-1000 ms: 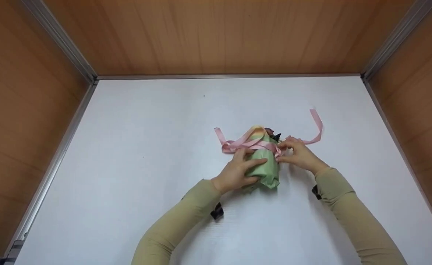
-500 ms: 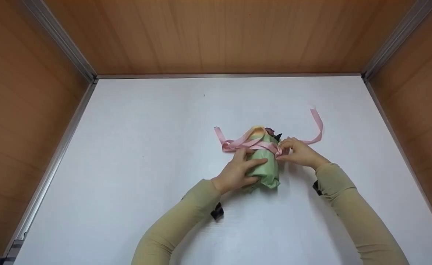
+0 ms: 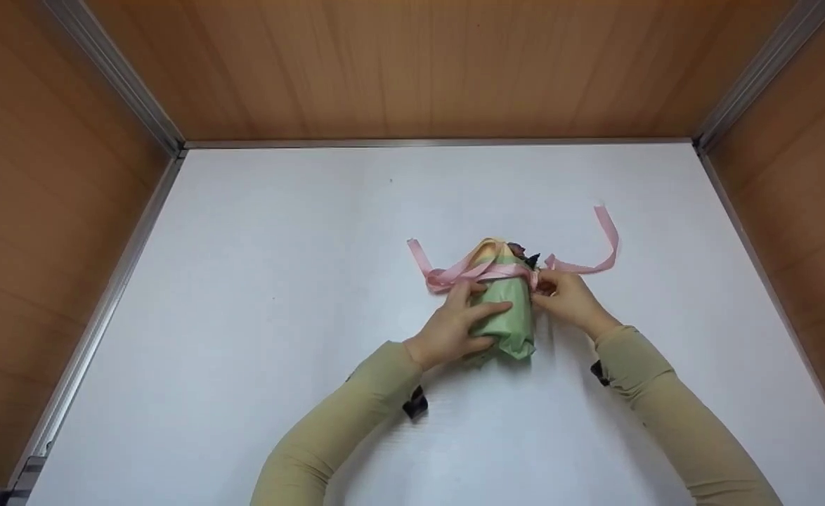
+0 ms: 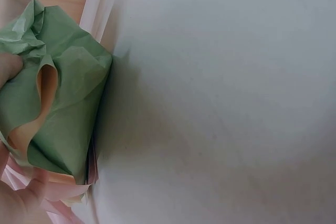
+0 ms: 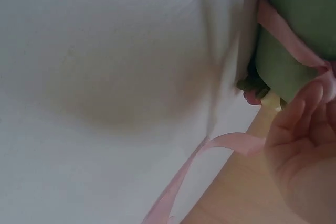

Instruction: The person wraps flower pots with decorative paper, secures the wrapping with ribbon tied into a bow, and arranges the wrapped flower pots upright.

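A small bouquet (image 3: 509, 316) wrapped in green paper lies in the head view, dark flower heads (image 3: 518, 251) showing at its far end. Pink ribbon (image 3: 500, 271) crosses round its upper part. My left hand (image 3: 444, 332) grips the wrap from the left, fingers spread over the top. At the right side, my right hand (image 3: 573, 302) pinches the ribbon close against the paper; its fingertips are partly hidden. In the left wrist view the green paper (image 4: 73, 103) shows a folded opening with an orange-toned inside. The right wrist view shows ribbon (image 5: 289, 35) running to curled fingers (image 5: 310, 98).
One loose ribbon tail (image 3: 607, 235) curves on the white table (image 3: 279, 337) beyond the right hand, and another (image 3: 419, 258) lies left of the bouquet. Wooden panels (image 3: 440, 70) wall the back and both sides.
My right hand has shifted slightly, drawing the knot area of the ribbon round toward the bouquet's right side. The ribbon band lies flatter across the top. My left hand stays in place.
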`<state>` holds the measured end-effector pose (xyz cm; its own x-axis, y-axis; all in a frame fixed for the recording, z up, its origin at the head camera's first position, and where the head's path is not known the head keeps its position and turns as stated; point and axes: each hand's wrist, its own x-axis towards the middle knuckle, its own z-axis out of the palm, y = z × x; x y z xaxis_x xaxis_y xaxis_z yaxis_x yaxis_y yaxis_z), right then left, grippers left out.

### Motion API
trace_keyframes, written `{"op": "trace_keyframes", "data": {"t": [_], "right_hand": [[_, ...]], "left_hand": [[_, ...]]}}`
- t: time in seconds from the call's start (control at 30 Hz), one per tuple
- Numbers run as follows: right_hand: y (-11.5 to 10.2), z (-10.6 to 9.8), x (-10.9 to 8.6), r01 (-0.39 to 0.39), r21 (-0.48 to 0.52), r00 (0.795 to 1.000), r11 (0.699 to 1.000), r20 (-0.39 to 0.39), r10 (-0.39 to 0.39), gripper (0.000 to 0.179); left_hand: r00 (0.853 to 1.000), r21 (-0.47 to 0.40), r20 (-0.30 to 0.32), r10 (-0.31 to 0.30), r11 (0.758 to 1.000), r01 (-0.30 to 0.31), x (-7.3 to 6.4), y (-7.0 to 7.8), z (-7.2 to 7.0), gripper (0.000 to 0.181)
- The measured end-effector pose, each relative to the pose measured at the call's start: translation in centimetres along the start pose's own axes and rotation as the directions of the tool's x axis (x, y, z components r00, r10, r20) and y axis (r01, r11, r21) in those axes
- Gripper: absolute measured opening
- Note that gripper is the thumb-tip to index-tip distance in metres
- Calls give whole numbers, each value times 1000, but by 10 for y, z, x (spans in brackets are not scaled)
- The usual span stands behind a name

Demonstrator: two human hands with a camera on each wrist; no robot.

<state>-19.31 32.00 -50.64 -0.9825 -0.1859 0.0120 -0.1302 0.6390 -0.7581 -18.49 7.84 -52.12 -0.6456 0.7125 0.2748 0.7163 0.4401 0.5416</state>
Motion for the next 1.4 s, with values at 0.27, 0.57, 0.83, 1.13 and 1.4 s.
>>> {"op": "trace_keyframes", "data": {"t": [0.27, 0.57, 0.83, 1.13, 1.4], "right_hand": [[5, -1, -1, -52, 61, 998, 997, -34, 54, 11], [8, 2, 1, -125, 36, 985, 992, -119, 128, 14], [5, -5, -1, -320, 308, 946, 896, 57, 318, 16], [1, -6, -3, -351, 450, 936, 821, 172, 306, 22], [-3, -4, -8, -290, 467, 956, 835, 178, 232, 15]], "left_hand": [[999, 18, -20, 35, 999, -35, 1, 0, 0, 54], [998, 18, -31, 48, 999, -48, 1, 0, 2, 53], [1000, 0, -10, 24, 1000, -24, 2, 2, 1, 53], [1000, 14, -9, 28, 1000, -28, 2, 2, 1, 53], [999, 46, -16, 48, 998, -47, 2, 3, 1, 52]]}}
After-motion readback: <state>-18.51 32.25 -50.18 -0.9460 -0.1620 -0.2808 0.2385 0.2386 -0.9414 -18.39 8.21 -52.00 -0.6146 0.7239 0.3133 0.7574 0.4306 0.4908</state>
